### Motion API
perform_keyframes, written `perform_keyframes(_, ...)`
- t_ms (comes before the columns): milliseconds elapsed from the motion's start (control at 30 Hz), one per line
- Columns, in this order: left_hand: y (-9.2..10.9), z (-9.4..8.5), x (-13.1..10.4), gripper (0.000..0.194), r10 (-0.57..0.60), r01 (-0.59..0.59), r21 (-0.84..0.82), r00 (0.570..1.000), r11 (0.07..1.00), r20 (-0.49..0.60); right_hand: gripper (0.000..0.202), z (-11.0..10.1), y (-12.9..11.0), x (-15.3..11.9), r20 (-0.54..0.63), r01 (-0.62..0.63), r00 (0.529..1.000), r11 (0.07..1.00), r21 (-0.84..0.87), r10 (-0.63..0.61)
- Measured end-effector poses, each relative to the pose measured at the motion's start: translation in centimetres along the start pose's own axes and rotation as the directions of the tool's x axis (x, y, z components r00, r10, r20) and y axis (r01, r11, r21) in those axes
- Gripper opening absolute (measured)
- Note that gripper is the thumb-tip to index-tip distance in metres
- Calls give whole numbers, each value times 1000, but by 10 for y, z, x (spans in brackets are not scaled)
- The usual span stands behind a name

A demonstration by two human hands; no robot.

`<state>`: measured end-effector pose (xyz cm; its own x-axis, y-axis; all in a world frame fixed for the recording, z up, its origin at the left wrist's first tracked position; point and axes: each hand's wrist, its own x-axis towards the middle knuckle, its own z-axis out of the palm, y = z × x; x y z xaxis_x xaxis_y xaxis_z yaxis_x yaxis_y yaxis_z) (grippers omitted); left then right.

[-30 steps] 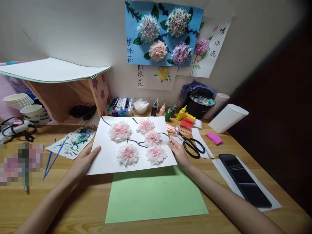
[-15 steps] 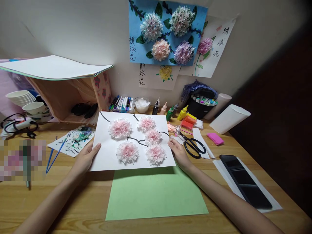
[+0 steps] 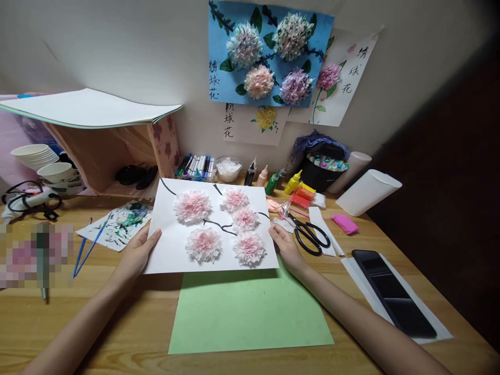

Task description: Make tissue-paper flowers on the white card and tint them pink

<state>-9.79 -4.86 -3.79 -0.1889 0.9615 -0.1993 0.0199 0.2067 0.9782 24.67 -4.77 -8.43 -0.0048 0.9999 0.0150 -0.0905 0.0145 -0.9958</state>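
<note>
A white sheet of paper (image 3: 167, 255) is held up and tilted toward me, above the desk. Several pink-and-white ruffled paper flowers (image 3: 204, 244) stand out from it, with short black branch lines drawn between and above them. My left hand (image 3: 141, 247) grips the sheet's left edge, thumb on the front face. At the right edge, my right hand (image 3: 286, 244) pinches it the same way; the fingers behind the sheet are hidden. Below lies a light green sheet (image 3: 252, 317), its far part covered from view by the white one.
Black-handled scissors (image 3: 312, 237) and a phone (image 3: 394, 294) lie at the right. Paint bottles (image 3: 272, 182), markers (image 3: 201, 165) and a glass bowl (image 3: 228, 167) line the back. Brushes and a paint-smeared sheet (image 3: 117, 226) are at left. A blue flower picture (image 3: 269, 57) hangs on the wall.
Hardly anything differs. The white sheet's right edge has shifted slightly left, and the view has moved a touch; both hands keep their hold.
</note>
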Motion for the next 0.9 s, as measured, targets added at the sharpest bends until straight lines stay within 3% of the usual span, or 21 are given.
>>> perform_keyframes(667, -3, -2, 2, 69, -11, 11, 4, 1000, 1000, 9, 24, 3, -5, -2, 60, 0, 998, 999, -54, 4)
perform_keyframes(900, -4, -3, 3, 67, -8, 8, 22, 1000, 1000, 2, 19, 1, -4, -5, 22, 115, 993, 984, -137, -113)
